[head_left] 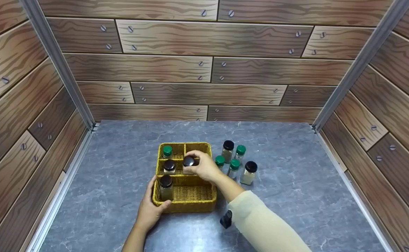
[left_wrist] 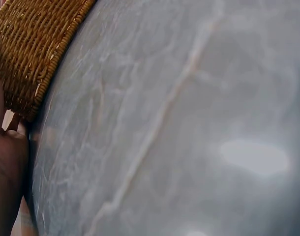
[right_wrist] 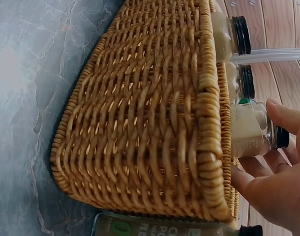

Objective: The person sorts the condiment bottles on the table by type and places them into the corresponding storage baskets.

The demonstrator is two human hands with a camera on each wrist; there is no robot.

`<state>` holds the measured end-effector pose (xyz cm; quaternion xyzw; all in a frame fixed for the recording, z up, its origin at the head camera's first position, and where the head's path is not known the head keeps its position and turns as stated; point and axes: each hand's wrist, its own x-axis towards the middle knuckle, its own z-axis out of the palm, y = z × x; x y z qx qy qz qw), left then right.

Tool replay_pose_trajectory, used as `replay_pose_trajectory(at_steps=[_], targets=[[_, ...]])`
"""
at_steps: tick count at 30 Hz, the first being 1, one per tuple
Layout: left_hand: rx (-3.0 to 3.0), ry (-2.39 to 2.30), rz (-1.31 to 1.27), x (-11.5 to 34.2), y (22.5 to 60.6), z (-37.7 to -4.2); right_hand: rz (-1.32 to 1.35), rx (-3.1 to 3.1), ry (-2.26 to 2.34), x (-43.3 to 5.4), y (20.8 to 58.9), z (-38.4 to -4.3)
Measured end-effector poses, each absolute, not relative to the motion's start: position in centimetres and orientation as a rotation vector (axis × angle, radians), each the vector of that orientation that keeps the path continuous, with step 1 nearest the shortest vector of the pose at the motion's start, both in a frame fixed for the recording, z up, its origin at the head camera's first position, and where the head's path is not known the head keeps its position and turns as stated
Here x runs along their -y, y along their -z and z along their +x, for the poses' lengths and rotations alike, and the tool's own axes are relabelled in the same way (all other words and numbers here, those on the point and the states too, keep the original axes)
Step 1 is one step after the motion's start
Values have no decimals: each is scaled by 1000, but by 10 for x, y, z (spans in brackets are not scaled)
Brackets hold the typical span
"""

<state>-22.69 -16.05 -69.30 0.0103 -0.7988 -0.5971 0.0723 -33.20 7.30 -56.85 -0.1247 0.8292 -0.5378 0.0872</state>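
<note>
A spice jar with a black lid is pinched by my right hand, over the middle row of a divided wicker basket. In the right wrist view this jar is clear glass with pale contents, its lower part hidden behind the rim. My left hand holds the basket's front left corner, thumb at the front rim and fingers along the left side. Inside the basket's left side stand a green-lidded jar, a black-lidded jar and a taller black-lidded jar.
Right of the basket stand several more jars on the grey marbled table: black-lidded ones and green-lidded ones. Wood-patterned panels enclose the table at the back and sides.
</note>
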Motion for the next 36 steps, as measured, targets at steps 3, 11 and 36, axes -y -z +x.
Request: replay_pose_trajectory(at_steps=[3, 11, 36], targets=[[2407, 1791, 31, 160, 692, -227, -356, -2468, 1596, -72, 570, -332], [2409, 1806, 21, 159, 690, -227, -380, -2518, 1546, -68, 578, -333], [2366, 1830, 6, 160, 692, -227, -516, -2599, 1383, -66, 585, -338]])
